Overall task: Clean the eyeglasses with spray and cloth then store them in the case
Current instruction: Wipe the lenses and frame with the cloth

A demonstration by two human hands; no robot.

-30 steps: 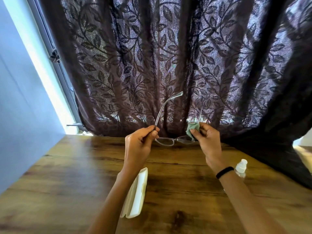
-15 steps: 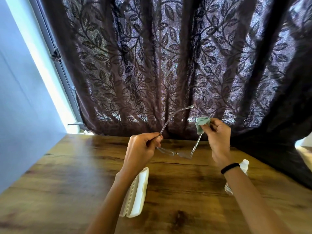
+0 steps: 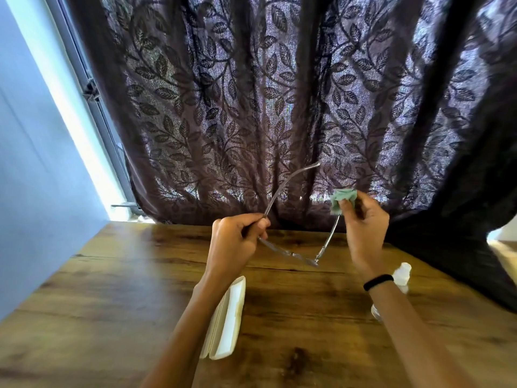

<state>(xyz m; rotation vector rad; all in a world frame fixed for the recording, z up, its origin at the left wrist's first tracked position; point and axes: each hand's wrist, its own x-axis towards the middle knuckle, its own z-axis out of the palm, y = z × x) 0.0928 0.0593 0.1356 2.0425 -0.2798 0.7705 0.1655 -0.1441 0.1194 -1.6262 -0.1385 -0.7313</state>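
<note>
Thin metal-framed eyeglasses hang in the air above the wooden table, temples unfolded and pointing up. My left hand grips them at the left hinge. My right hand pinches a small green cloth around the upper part of the right temple. A white glasses case lies on the table under my left forearm. The spray bottle stands behind my right wrist and is partly hidden by it.
A dark leaf-patterned curtain hangs along the table's far edge and drapes over its right side. A pale wall and a bright window strip lie at the left.
The glasses tilted so the lenses now face down toward the table. My right hand moved the cloth from the right lens up along the right temple.
</note>
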